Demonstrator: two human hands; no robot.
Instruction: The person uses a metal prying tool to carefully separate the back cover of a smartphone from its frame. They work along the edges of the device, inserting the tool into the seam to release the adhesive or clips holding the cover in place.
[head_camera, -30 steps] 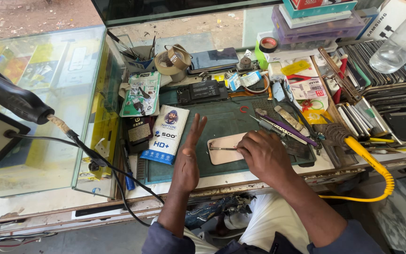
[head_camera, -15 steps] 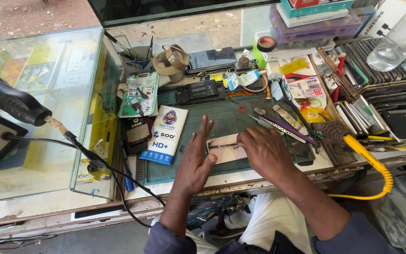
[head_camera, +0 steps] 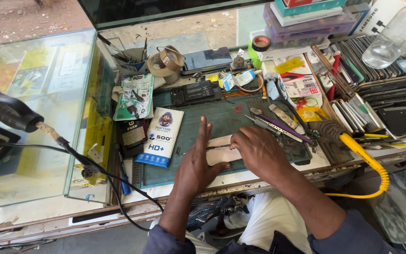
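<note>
On the green mat (head_camera: 222, 117), both hands steady a pale phone panel (head_camera: 219, 149); right hand (head_camera: 259, 150) grips a thin tool (head_camera: 218, 147), left hand (head_camera: 196, 164) flat.

Phone repair stall, probably: cluttered workbench (head_camera: 240, 181), glass display counter (head_camera: 34, 117), tape rolls (head_camera: 165, 61), screwdrivers (head_camera: 278, 127).

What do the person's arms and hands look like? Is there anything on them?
Both hands, left hand and right hand, are bare: no gloves, and no rings or watch that I can see. The forearms are bare too. Dark blue-grey sleeves are pushed up near the elbows.
</note>
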